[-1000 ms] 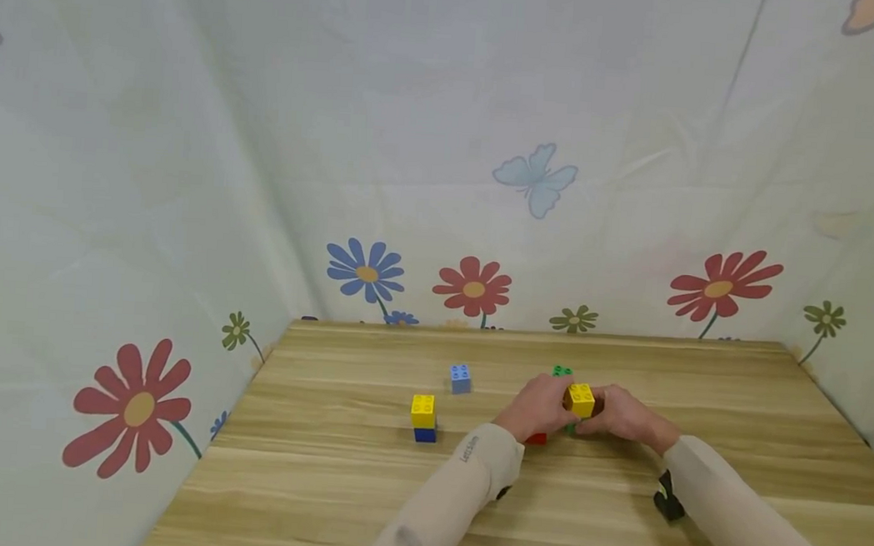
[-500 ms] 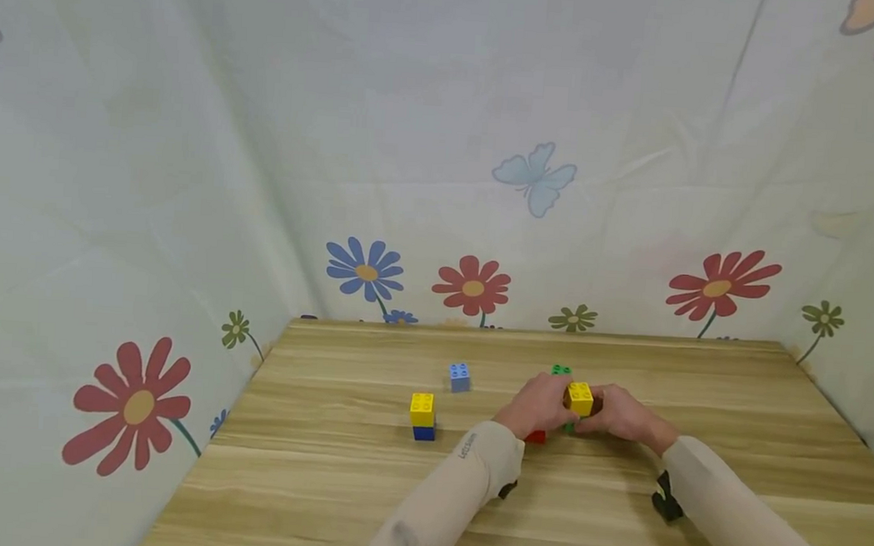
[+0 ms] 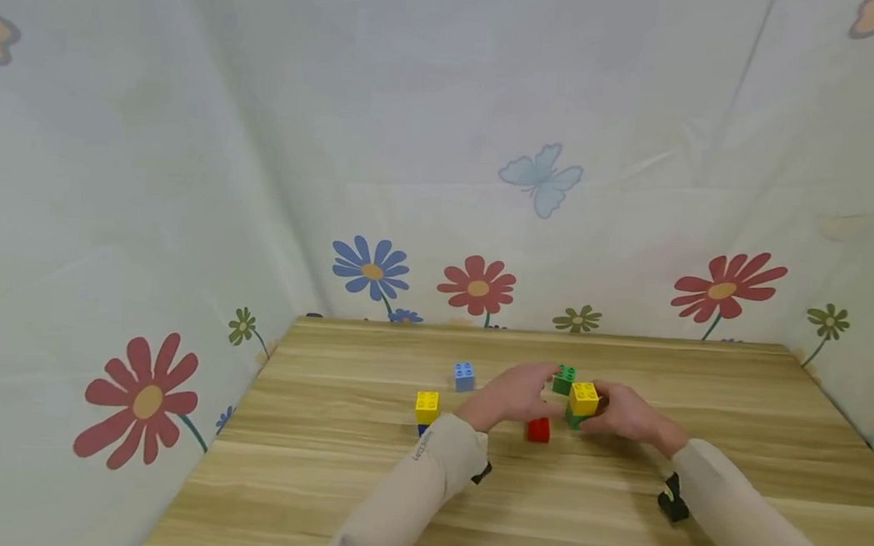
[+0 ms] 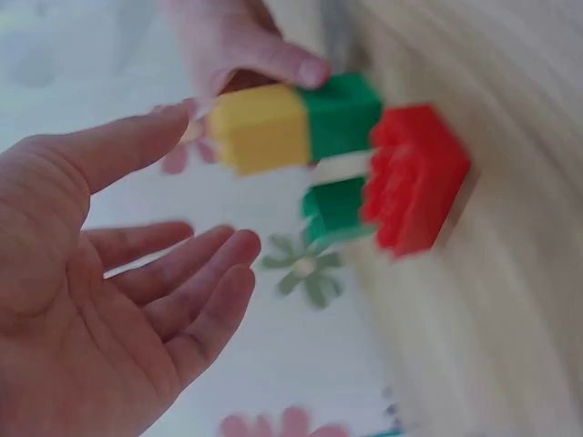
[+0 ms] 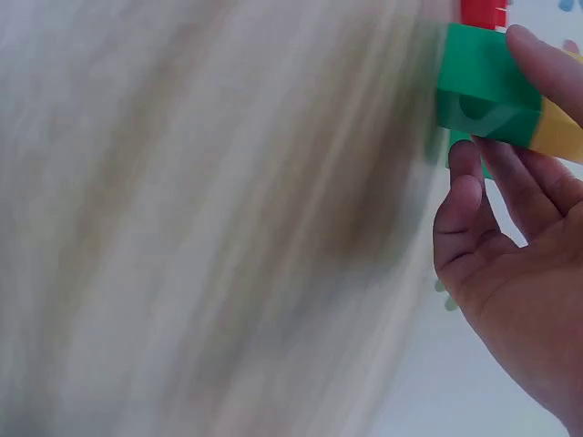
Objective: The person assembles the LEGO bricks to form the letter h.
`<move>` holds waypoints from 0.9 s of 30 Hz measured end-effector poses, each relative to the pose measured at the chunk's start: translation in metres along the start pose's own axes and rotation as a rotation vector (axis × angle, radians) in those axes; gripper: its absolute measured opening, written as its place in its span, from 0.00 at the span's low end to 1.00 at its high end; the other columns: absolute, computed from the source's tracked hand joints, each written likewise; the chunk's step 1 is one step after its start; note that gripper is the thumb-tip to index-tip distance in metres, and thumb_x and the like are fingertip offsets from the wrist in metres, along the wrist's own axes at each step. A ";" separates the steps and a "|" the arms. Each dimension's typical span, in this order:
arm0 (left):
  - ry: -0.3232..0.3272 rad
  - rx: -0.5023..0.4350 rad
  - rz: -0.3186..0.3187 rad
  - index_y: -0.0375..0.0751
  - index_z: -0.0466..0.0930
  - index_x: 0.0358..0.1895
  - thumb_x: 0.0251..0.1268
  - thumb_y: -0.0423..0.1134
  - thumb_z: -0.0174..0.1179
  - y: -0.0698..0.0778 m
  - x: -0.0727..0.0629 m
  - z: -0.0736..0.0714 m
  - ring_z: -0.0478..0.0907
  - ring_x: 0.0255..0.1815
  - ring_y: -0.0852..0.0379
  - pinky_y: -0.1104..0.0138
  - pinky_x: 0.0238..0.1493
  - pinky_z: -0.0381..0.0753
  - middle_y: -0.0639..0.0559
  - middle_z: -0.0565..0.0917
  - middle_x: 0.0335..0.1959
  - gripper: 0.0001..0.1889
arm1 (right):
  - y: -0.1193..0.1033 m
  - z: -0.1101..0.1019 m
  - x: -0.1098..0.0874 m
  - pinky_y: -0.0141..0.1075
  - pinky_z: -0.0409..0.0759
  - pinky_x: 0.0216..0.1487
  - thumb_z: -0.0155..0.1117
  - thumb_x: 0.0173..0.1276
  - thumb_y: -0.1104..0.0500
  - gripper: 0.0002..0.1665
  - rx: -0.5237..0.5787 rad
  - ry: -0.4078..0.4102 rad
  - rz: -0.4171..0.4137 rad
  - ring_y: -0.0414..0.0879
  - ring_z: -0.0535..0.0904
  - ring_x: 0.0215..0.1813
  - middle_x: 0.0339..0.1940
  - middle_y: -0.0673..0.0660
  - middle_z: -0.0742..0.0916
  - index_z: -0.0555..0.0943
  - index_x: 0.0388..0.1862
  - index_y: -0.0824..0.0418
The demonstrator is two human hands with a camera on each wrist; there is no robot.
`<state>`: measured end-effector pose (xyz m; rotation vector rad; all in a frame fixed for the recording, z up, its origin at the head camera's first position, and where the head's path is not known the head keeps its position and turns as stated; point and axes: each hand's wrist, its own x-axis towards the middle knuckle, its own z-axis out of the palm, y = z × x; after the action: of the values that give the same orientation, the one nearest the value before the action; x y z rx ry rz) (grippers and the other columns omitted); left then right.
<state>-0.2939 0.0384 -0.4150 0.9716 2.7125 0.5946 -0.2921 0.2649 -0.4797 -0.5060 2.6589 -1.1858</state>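
Note:
A yellow toy building brick (image 3: 584, 396) is stacked on a green brick (image 3: 575, 419). My right hand (image 3: 625, 414) holds this stack from its right side, the thumb lying along the green brick (image 5: 487, 82) in the right wrist view. To the left, my left hand (image 3: 514, 395) holds nothing; its fingers are spread and stand apart from the stack. In the left wrist view its thumb tip overlaps the edge of the yellow brick (image 4: 260, 129). Below my left hand sits a red brick (image 3: 538, 430), and another green brick (image 3: 564, 379) stands behind the stack.
A light blue brick (image 3: 464, 377) stands farther back on the wooden table (image 3: 305, 465). Left of my left hand, a yellow brick (image 3: 426, 406) is stacked on a dark blue brick (image 3: 422, 429), partly hidden by the sleeve. A flowered cloth (image 3: 415, 138) hangs behind the table.
My left hand has let go of the yellow-and-green stack and moved left, uncovering the red brick and the green brick behind. My right hand stays on the stack.

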 end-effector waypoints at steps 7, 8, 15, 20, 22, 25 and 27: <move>0.006 0.072 0.060 0.47 0.73 0.59 0.63 0.48 0.60 -0.019 -0.042 -0.037 0.73 0.55 0.58 0.67 0.55 0.72 0.56 0.77 0.55 0.22 | -0.007 -0.014 -0.009 0.52 0.73 0.52 0.73 0.55 0.52 0.37 -0.058 0.038 -0.012 0.56 0.72 0.53 0.53 0.60 0.79 0.71 0.60 0.66; 0.016 0.077 0.075 0.46 0.74 0.58 0.64 0.48 0.60 -0.023 -0.047 -0.042 0.73 0.55 0.58 0.67 0.56 0.71 0.56 0.77 0.55 0.21 | -0.009 -0.015 -0.010 0.52 0.73 0.52 0.73 0.56 0.51 0.37 -0.069 0.053 -0.022 0.57 0.72 0.53 0.54 0.61 0.79 0.72 0.60 0.66; 0.091 0.032 0.068 0.48 0.77 0.54 0.63 0.50 0.62 -0.063 -0.084 -0.061 0.73 0.53 0.57 0.63 0.57 0.71 0.57 0.79 0.51 0.19 | -0.038 -0.021 -0.020 0.56 0.71 0.54 0.69 0.60 0.48 0.30 -0.169 0.180 -0.088 0.60 0.72 0.55 0.54 0.62 0.81 0.76 0.56 0.64; 0.150 -0.019 0.024 0.47 0.78 0.52 0.61 0.48 0.63 -0.092 -0.108 -0.067 0.73 0.52 0.55 0.60 0.56 0.72 0.56 0.79 0.50 0.18 | -0.067 -0.013 -0.025 0.49 0.76 0.45 0.71 0.59 0.56 0.22 -0.277 0.257 -0.198 0.54 0.75 0.47 0.48 0.58 0.83 0.80 0.51 0.62; 0.164 -0.037 0.004 0.46 0.78 0.52 0.61 0.47 0.63 -0.100 -0.116 -0.068 0.73 0.53 0.54 0.59 0.56 0.72 0.56 0.79 0.50 0.18 | -0.076 -0.007 -0.026 0.43 0.77 0.40 0.72 0.57 0.58 0.20 -0.309 0.270 -0.244 0.50 0.75 0.42 0.44 0.54 0.83 0.81 0.49 0.61; 0.178 -0.057 -0.015 0.45 0.77 0.53 0.60 0.46 0.64 -0.110 -0.125 -0.068 0.73 0.54 0.53 0.58 0.56 0.72 0.54 0.79 0.52 0.19 | -0.086 0.004 -0.027 0.34 0.75 0.32 0.73 0.56 0.60 0.20 -0.323 0.248 -0.311 0.44 0.74 0.34 0.38 0.50 0.81 0.81 0.47 0.61; 0.182 -0.079 -0.032 0.45 0.77 0.54 0.60 0.46 0.65 -0.115 -0.131 -0.067 0.72 0.54 0.52 0.58 0.56 0.72 0.52 0.78 0.54 0.20 | -0.091 0.013 -0.026 0.31 0.73 0.28 0.73 0.56 0.60 0.21 -0.311 0.199 -0.331 0.41 0.73 0.30 0.35 0.48 0.80 0.80 0.48 0.62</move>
<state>-0.2798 -0.1467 -0.3980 0.8928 2.8310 0.8143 -0.2431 0.2092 -0.4192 -0.9567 3.0382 -0.9386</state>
